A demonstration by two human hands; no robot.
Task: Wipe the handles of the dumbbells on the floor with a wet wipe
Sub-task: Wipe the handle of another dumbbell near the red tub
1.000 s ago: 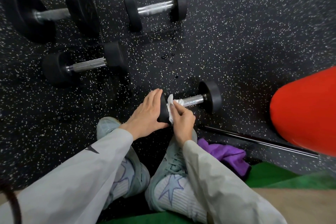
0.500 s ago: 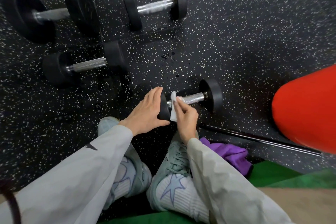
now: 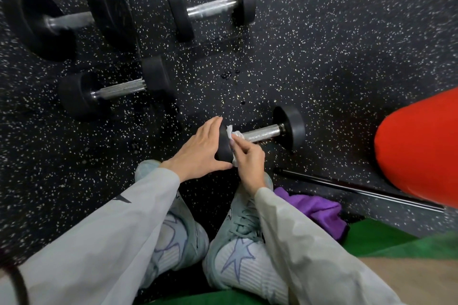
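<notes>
Black rubber flooring flecked with white (image 3: 322,44) carries everything in the single head view; the small black-ended dumbbell with a knurled steel handle (image 3: 262,133) lies nearest the feet, toward the floor's near edge, and three more black-and-steel dumbbells, one large (image 3: 69,18), one mid-sized (image 3: 119,88) and one toward the far edge (image 3: 213,7), lie well apart from it on the left and far side. The left hand (image 3: 198,151) is spread against the near black end of the small dumbbell, fingers flat and open over it, steadying rather than gripping; the right hand (image 3: 247,156) has its fingers curled narrow around the crumpled white wet wipe (image 3: 235,136), pinching it onto the steel handle right beside that end. A second ago the wipe sat a little lower against the end cap and the hand was flatter; now the fingers have closed round the bar and the wipe has ridden up onto the knurling; I judge the stroke along this handle is only starting, with most of the bar toward the far end still bare. A purple cloth (image 3: 314,210) lies beside the right shoe, a thin dark bar (image 3: 359,188) runs along the floor's right side, and a red rounded pad (image 3: 418,143) bulges in from the right edge.
</notes>
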